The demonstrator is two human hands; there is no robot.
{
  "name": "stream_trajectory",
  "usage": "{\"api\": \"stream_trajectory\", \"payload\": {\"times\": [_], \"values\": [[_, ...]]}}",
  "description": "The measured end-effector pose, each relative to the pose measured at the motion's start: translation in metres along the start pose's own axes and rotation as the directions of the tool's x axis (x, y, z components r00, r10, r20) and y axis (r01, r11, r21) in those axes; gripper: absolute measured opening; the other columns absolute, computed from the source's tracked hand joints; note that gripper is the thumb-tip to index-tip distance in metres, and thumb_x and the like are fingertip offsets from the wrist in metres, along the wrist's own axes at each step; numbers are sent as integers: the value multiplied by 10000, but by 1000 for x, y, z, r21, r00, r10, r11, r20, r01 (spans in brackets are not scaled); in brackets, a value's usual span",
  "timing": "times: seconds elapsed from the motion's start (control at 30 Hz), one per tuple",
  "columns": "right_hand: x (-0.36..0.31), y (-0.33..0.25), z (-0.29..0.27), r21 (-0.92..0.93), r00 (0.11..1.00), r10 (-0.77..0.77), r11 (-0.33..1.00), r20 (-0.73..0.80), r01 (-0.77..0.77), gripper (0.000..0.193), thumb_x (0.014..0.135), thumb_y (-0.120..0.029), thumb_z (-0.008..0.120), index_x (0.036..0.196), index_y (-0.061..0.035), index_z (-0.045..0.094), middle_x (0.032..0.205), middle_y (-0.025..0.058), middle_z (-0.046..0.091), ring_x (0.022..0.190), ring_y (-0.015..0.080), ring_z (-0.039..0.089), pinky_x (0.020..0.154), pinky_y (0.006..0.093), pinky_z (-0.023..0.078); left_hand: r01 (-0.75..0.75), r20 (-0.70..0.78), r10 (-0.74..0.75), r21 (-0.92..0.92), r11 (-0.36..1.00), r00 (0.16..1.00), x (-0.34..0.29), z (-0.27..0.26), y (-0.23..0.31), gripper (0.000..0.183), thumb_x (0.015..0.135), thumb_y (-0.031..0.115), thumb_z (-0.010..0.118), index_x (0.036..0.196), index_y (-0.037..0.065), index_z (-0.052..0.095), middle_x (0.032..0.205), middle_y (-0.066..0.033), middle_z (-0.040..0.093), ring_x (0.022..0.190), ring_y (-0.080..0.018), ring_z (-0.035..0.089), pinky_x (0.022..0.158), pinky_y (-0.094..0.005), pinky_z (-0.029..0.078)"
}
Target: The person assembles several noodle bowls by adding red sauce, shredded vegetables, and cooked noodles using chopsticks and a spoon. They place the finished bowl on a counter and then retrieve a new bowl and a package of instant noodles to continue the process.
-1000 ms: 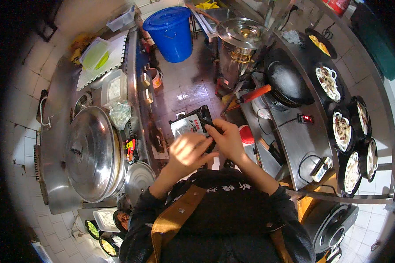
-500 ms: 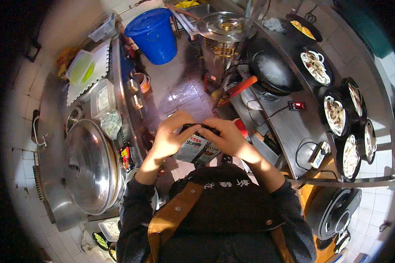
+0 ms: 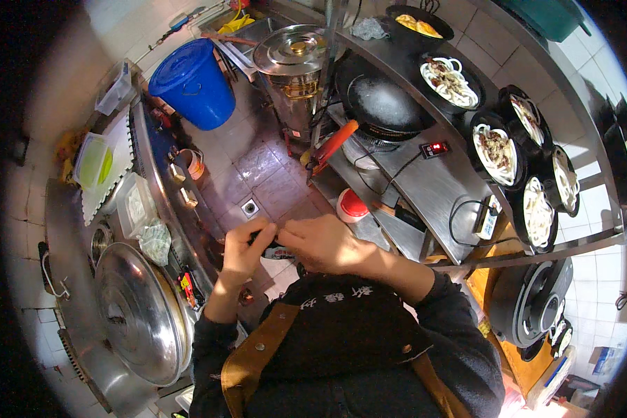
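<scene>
Close in front of my chest, both hands meet over a printed black and white packet (image 3: 278,253). My left hand (image 3: 246,249) pinches its dark upper edge between thumb and fingers. Right beside it, my right hand (image 3: 322,242) is closed at the same edge, knuckles turned up, hiding most of the packet. Only a small strip of the packet shows below the fingers, so I cannot make out whether it is torn open.
To the left, a steel counter carries a large round lid (image 3: 136,313) and plastic tubs. A blue lidded bucket (image 3: 195,87) and steel pot (image 3: 292,83) stand ahead. On the right are a wok (image 3: 383,104), black pans of noodles (image 3: 494,153) and a red-lidded container (image 3: 353,206).
The packet's printed face was broadly visible between my hands and is now mostly covered. My right hand has turned over it, and the whole view has shifted, bringing the red-lidded container out.
</scene>
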State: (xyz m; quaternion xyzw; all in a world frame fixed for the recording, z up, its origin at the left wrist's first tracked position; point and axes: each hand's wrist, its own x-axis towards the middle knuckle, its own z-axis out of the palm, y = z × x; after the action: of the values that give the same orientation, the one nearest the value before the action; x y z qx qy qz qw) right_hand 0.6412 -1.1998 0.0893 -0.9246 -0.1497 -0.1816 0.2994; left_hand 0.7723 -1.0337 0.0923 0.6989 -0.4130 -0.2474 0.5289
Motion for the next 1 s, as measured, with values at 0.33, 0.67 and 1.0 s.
{"api": "stream_trajectory", "payload": {"times": [0.33,0.67,1.0], "values": [[1,-3,6,-139,959,-52,990,-280,14,445,685,-200,722,1092,-68,597,756,55,523,637,240,590,520,353,463,-100,-374,-216,-666,739,902,25,4,-10,211,1014,156,525,845,35,566,772,-10,566,738,-102,528,716,-250,415],[-9,1,-1,-168,881,-171,980,-441,106,496,632,-120,794,1095,1,663,630,39,463,497,194,486,419,338,353,-176,-355,-344,-873,455,869,35,-1,29,216,1033,192,488,879,52,542,767,-27,473,696,-153,466,670,-312,425],[-17,-4,-8,-226,863,-328,940,-384,256,487,612,-54,681,1090,40,671,633,22,458,521,180,511,448,300,390,-253,-418,-395,-878,406,818,37,-45,20,117,1015,160,511,984,55,552,707,14,433,592,-78,345,544,-239,314]]}}
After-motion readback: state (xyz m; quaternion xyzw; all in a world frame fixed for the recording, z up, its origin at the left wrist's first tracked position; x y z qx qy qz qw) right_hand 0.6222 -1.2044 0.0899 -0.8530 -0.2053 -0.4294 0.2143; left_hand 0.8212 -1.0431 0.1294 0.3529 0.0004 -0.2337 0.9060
